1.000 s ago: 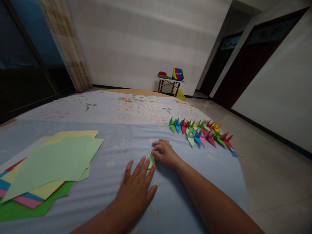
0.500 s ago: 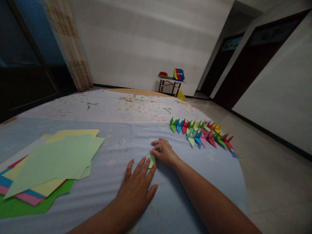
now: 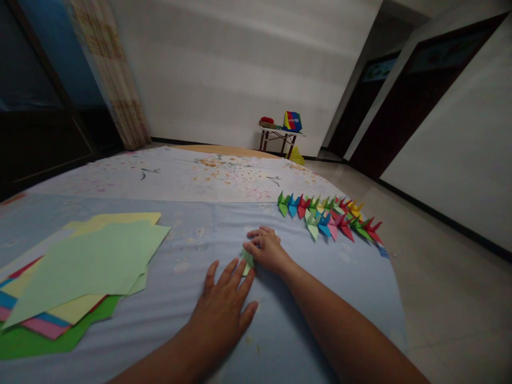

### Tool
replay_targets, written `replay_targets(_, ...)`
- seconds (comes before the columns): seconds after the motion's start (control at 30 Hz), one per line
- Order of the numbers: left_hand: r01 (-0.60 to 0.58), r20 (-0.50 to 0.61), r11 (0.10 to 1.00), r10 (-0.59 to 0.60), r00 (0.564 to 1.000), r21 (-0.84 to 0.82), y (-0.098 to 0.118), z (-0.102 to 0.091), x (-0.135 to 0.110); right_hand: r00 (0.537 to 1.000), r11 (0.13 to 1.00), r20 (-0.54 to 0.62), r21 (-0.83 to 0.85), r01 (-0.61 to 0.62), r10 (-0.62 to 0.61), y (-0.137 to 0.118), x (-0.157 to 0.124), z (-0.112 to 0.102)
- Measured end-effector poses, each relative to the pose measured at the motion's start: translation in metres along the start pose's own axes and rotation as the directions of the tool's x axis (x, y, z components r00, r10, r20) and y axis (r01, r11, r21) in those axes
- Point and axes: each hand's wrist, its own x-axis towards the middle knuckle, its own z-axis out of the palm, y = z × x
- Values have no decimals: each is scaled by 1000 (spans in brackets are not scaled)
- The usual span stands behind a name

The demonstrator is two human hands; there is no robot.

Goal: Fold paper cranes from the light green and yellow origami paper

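Observation:
A small folded piece of light green paper (image 3: 248,263) lies on the blue tablecloth between my hands. My left hand (image 3: 222,298) rests palm down with fingers spread, its fingertips on the lower edge of that paper. From the right, my right hand (image 3: 269,249) has its thumb and index finger closed at the paper's upper end, partly covering it. Beyond my right hand, several folded paper cranes (image 3: 312,226) in green, blue, red, pink and yellow stand in two rows.
To the left lies an uneven stack of coloured paper sheets (image 3: 100,261), light green on top. The cloth-covered round table (image 3: 192,181) has its edge curving down on the right. Far off, a small stand (image 3: 276,129) near the wall bears a colourful box (image 3: 292,121).
The right thumb and index finger have shifted slightly to the left along the paper's upper end. My left hand stays spread in place; the whole view has drifted a little.

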Motion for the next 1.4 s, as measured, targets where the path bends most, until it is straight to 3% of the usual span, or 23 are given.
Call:
replay_targets(0.67,-10,16,1000,10,1000,-28,-3,3,-1,1000,1000,10,10,-8,8,-1,2,2)
replay_targets(1.13,-35,56,995,41,998,-90,-9,-2,4,991,995,-137,-95,-17,4,2,1,11)
replay_targets(1.3,-7,60,995,13,998,-100,-7,-5,5,969,999,-242,27,-46,51,6,3,3)
replay_targets(1.4,-11,65,995,17,998,-99,-6,-6,4,989,998,-145,55,43,-35,8,-3,-8)
